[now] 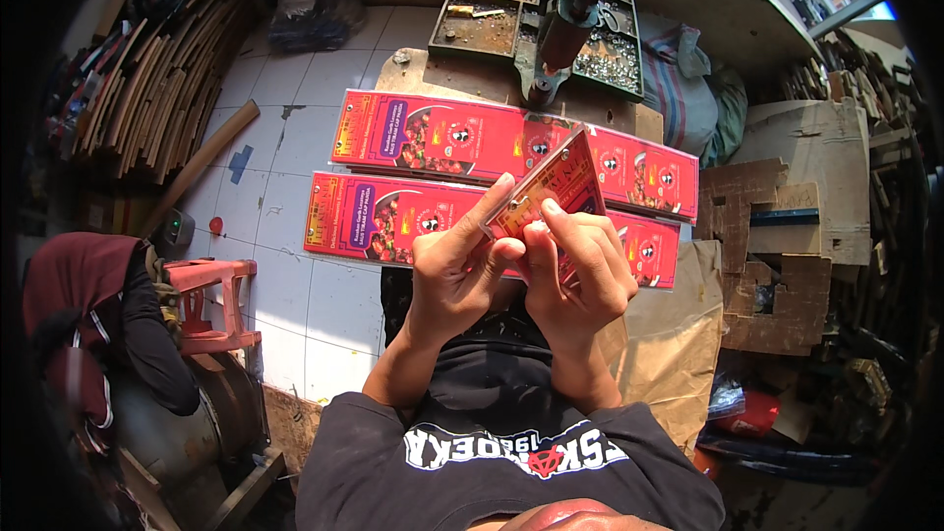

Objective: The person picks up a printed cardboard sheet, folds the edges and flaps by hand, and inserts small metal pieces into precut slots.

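My left hand (447,270) pinches the near edge of a red printed panel (575,172), which is tilted up in front of me. On the panel's other side my right hand (588,270) has its thumb and forefinger closed around a tiny white piece (538,225), too small to name, right against the panel. Beneath both hands lie two rows of long red printed panels with food pictures, the far row (472,138) and the near row (366,226). My hands cover part of the near row.
Beyond the panels stands a dark upright hand press (565,39) between compartmented trays (482,25) of small metal parts. Brown paper (669,334) lies to the right, beside cut cardboard (777,305). At left are a red plastic stool (211,300), draped clothing (88,285) and stacked boards (167,79).
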Demonstrator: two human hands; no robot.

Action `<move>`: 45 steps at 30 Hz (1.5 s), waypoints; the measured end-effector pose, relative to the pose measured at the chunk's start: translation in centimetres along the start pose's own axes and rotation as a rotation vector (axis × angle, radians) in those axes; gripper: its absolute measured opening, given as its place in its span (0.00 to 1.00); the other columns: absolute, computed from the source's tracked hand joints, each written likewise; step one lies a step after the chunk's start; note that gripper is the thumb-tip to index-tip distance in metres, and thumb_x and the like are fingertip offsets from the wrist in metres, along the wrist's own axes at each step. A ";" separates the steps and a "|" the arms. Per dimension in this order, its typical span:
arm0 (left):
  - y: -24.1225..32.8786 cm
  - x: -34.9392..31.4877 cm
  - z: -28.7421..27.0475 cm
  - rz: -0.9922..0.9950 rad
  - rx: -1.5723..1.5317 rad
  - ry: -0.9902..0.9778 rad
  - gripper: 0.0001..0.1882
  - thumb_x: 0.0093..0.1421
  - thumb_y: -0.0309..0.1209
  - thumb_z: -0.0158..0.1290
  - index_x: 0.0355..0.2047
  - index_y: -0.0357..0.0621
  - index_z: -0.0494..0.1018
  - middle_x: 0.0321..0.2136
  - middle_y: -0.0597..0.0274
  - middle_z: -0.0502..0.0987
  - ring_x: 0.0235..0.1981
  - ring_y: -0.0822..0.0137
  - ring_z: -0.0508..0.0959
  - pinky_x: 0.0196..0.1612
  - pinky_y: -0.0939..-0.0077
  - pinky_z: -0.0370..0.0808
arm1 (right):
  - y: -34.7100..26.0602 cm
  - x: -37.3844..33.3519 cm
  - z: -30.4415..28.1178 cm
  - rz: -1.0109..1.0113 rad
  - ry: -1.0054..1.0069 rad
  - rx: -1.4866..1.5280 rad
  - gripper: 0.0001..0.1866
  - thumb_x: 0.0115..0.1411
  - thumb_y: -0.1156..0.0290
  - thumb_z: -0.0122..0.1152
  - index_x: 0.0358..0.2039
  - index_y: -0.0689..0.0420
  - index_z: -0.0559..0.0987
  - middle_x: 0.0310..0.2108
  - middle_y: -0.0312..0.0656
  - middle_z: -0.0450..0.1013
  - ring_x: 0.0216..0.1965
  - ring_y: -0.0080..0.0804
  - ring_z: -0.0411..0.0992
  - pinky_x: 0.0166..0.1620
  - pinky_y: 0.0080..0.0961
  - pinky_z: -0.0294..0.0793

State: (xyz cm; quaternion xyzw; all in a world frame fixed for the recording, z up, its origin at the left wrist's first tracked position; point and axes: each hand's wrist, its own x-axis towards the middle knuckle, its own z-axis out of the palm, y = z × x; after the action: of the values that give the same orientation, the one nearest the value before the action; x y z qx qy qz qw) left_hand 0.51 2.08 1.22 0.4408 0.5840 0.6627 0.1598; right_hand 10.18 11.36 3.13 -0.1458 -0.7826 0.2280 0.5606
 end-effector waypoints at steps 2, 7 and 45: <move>-0.2 0.1 0.3 0.059 -0.013 0.024 0.26 0.59 0.27 0.57 0.57 0.34 0.66 0.25 0.59 0.78 0.23 0.83 0.72 0.25 0.87 0.68 | -0.2 0.0 0.0 -0.007 -0.008 -0.009 0.14 0.48 0.83 0.67 0.38 0.62 0.81 0.26 0.41 0.76 0.25 0.33 0.73 0.28 0.24 0.73; 0.1 0.3 0.4 0.111 -0.016 0.024 0.25 0.59 0.24 0.56 0.57 0.35 0.66 0.21 0.57 0.78 0.21 0.82 0.74 0.23 0.85 0.69 | -0.5 0.1 -0.3 -0.031 -0.042 -0.034 0.14 0.47 0.83 0.67 0.37 0.62 0.81 0.26 0.41 0.77 0.27 0.33 0.73 0.30 0.24 0.73; -0.8 0.3 1.0 -0.082 -0.313 0.106 0.20 0.63 0.25 0.52 0.54 0.28 0.67 0.39 0.52 0.79 0.37 0.73 0.78 0.38 0.80 0.77 | 0.7 -0.9 0.4 0.080 0.125 0.022 0.12 0.53 0.79 0.67 0.39 0.62 0.80 0.25 0.42 0.76 0.26 0.36 0.75 0.29 0.24 0.74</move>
State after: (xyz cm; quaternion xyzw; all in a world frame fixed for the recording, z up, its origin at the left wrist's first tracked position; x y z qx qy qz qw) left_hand 0.89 3.14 0.48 0.3509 0.4986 0.7607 0.2225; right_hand 10.10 11.44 1.89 -0.1846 -0.7371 0.2493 0.6004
